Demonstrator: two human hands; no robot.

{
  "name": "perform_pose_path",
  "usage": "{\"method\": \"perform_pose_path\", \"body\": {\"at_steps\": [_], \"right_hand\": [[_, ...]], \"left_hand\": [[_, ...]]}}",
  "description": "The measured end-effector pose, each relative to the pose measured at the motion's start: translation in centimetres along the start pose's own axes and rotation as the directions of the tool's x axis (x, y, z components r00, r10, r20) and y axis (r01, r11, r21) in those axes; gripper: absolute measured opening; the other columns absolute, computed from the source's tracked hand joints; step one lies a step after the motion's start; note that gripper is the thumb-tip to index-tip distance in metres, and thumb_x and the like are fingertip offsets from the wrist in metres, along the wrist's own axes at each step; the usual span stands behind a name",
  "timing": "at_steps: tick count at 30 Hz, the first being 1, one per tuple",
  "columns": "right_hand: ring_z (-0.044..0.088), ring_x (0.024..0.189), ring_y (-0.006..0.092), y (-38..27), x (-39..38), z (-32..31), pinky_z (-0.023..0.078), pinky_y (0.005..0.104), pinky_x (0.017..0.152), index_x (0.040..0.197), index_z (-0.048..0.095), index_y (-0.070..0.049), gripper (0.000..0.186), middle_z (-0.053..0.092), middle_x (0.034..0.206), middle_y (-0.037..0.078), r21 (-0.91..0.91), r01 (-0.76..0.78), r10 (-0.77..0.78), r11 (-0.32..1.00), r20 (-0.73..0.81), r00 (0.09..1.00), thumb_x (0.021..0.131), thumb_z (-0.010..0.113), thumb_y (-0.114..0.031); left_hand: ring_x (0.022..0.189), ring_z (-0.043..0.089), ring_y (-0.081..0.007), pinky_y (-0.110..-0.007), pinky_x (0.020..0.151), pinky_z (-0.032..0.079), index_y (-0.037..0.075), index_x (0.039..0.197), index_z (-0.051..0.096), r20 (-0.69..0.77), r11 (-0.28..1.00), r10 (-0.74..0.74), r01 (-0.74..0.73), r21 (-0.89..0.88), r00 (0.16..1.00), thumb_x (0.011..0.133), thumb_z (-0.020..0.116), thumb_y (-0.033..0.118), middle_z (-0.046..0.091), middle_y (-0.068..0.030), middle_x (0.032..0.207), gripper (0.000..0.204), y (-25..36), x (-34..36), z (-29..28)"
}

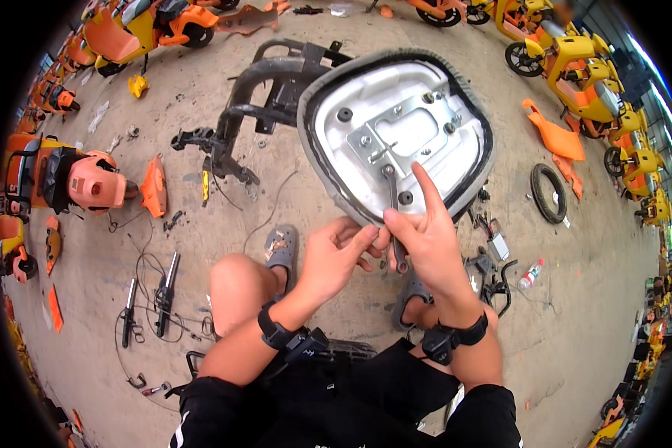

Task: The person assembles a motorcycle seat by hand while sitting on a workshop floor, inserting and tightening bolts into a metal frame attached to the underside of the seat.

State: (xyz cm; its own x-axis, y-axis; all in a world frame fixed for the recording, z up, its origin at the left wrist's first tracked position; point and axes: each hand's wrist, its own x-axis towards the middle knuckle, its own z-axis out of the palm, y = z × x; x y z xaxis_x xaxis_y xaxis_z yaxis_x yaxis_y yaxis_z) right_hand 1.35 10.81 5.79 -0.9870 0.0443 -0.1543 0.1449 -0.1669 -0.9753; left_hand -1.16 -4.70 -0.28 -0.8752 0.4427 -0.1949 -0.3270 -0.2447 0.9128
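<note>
A seat [336,119], underside up, with a white base, dark rim and metal mounting plate [407,131] with bolts, rests in front of me by a black metal frame [239,112]. My right hand [425,246] grips a combination wrench [393,193], whose upper end sits on a bolt at the plate's lower edge; its index finger points out along the plate. My left hand [340,254] is curled just below the seat's near edge, beside the wrench; whatever its fingertips hold, if anything, is hidden.
Yellow and orange scooters [575,75] line the edges. On the concrete floor [590,269] lie orange panels [552,134], a tire [548,193], a plastic bottle [531,274], two fork tubes [167,291], cables and small parts.
</note>
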Motion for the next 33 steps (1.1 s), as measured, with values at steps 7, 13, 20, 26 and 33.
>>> {"method": "perform_pose_path", "body": {"at_steps": [7,13,20,26,33], "right_hand": [[0.062,0.054,0.0159,-1.0,-0.7,-1.4,0.048,0.0238,0.049,0.148,0.026,0.0,0.066,0.069,0.083,0.015,0.391,-0.078,0.033,0.917,0.121,0.992,0.096,0.063,-0.02],[0.064,0.07,0.016,-0.6,0.4,-4.1,0.05,0.0259,0.068,0.114,0.058,0.001,0.023,0.067,0.087,0.013,-0.19,0.17,-0.176,0.967,-0.015,0.984,0.098,0.059,-0.015],[0.055,0.079,0.031,-0.7,1.3,-4.4,0.044,0.0397,0.073,0.108,0.069,-0.005,0.023,0.057,0.081,0.012,-0.88,0.28,-0.552,0.383,0.024,0.833,0.086,0.063,-0.006],[0.056,0.077,0.0302,0.1,2.2,-4.1,0.045,0.0393,0.073,0.11,0.07,-0.007,0.024,0.058,0.082,0.01,-0.913,0.339,-0.624,0.228,0.13,0.771,0.086,0.065,-0.01],[0.057,0.073,0.0266,0.1,2.8,-3.7,0.045,0.0365,0.066,0.103,0.072,-0.01,0.017,0.06,0.086,0.008,-0.928,0.286,-0.679,0.238,0.052,0.732,0.087,0.067,-0.011]], "left_hand": [[0.079,0.067,-0.0145,-0.025,0.059,0.053,-0.007,0.11,0.058,0.024,0.997,-0.034,0.036,-0.07,0.999,0.096,0.065,0.026,0.068,-0.0109,0.098,0.037,0.0,0.0,0.1],[0.08,0.068,-0.0148,-0.025,0.058,0.053,-0.007,0.108,0.058,0.023,0.998,-0.037,0.038,-0.045,0.999,0.096,0.064,0.026,0.068,-0.0108,0.096,0.036,-0.3,0.0,-0.1],[0.078,0.069,-0.0155,-0.025,0.057,0.053,-0.007,0.106,0.058,0.008,1.0,-0.016,0.016,-0.01,1.0,0.096,0.064,0.025,0.068,-0.0107,0.093,0.034,-0.3,0.0,-0.1],[0.079,0.069,-0.0153,-0.025,0.057,0.053,-0.007,0.106,0.058,0.008,0.999,-0.016,0.017,-0.035,1.0,0.096,0.064,0.025,0.068,-0.0104,0.093,0.035,-0.2,-0.1,0.2],[0.078,0.068,-0.0156,-0.025,0.056,0.052,-0.006,0.104,0.059,0.013,1.0,-0.014,0.014,-0.009,1.0,0.095,0.065,0.026,0.067,-0.0095,0.092,0.034,-0.3,-0.1,-0.1]]}}
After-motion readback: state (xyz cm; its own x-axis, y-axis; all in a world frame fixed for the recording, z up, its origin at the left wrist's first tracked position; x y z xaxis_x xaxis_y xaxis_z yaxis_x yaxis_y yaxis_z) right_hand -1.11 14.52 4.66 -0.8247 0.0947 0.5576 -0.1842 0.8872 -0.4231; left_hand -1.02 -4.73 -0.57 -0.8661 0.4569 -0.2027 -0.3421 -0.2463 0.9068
